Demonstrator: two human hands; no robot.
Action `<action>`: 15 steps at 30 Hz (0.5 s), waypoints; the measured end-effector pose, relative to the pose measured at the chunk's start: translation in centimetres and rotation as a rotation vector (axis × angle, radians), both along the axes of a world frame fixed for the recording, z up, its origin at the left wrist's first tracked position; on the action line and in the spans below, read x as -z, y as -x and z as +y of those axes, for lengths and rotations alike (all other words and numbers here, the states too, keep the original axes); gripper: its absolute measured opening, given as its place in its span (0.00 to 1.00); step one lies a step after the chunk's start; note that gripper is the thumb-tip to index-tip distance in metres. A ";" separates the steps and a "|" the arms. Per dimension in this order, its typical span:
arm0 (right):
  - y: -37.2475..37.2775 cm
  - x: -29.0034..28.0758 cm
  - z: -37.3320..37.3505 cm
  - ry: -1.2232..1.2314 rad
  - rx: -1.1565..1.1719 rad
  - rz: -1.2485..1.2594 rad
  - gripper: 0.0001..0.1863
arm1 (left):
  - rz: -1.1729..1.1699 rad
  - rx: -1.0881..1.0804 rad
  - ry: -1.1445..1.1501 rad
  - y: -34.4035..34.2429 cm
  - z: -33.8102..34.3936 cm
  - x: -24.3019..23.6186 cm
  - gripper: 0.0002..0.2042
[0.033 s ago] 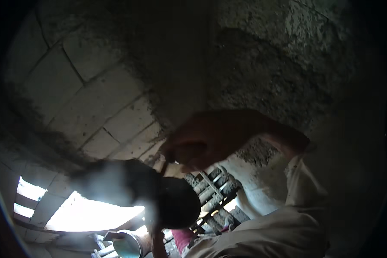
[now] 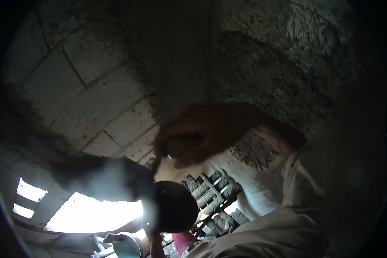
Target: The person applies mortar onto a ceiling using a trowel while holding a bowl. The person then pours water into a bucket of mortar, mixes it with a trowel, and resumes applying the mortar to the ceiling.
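My right hand (image 2: 202, 135) reaches in from the right, dark against the light, with its fingers curled around a small handle. Below the fingers a long dark tool (image 2: 103, 174), which looks like a trowel, stretches left; a pale blur covers part of it. Just under the grip is a dark rounded thing (image 2: 176, 206), too shadowed to name. Bare skin at the lower edge, seemingly my left hand (image 2: 157, 245), meets its lower side. The fingers there are hidden, so what they hold does not show.
A wall of large pale blocks (image 2: 94, 103) lies at the left, with rough dark plaster (image 2: 275, 73) at the upper right. A slatted wooden platform (image 2: 213, 191) is below. A bucket (image 2: 129, 245) stands near a bright opening (image 2: 94, 215). Pink cloth (image 2: 182, 241) shows at the lower edge.
My right hand has shifted slightly up and left. The long dark tool now reaches farther left, and more of the slatted platform shows beneath the hand.
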State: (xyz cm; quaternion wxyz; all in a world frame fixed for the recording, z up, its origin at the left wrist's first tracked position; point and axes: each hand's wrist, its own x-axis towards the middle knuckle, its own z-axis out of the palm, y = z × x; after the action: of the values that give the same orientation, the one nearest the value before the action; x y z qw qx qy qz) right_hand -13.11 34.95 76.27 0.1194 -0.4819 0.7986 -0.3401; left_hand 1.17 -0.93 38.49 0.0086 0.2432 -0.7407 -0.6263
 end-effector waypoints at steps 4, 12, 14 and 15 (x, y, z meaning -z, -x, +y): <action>5.1 0.8 2.7 0.427 0.037 -0.481 0.21 | -0.057 -0.143 -0.001 -1.2 -2.9 -2.7 0.24; -3.0 -5.7 23.1 0.517 1.371 0.301 0.14 | -0.002 -0.090 -0.086 -3.0 -4.2 -4.6 0.27; -9.0 -7.1 22.4 0.393 1.389 0.443 0.14 | -0.034 -0.144 0.019 -5.0 -4.6 -5.6 0.25; -11.2 -6.7 22.3 0.341 1.381 0.469 0.14 | -0.035 -0.189 -0.056 -6.6 -6.9 -2.9 0.24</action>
State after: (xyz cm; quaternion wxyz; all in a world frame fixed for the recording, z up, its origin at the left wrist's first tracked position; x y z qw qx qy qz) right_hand -1.95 57.21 82.94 -0.3709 0.0575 0.8603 -0.3451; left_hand 7.77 -7.88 41.35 0.0480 0.3231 -0.6967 -0.6386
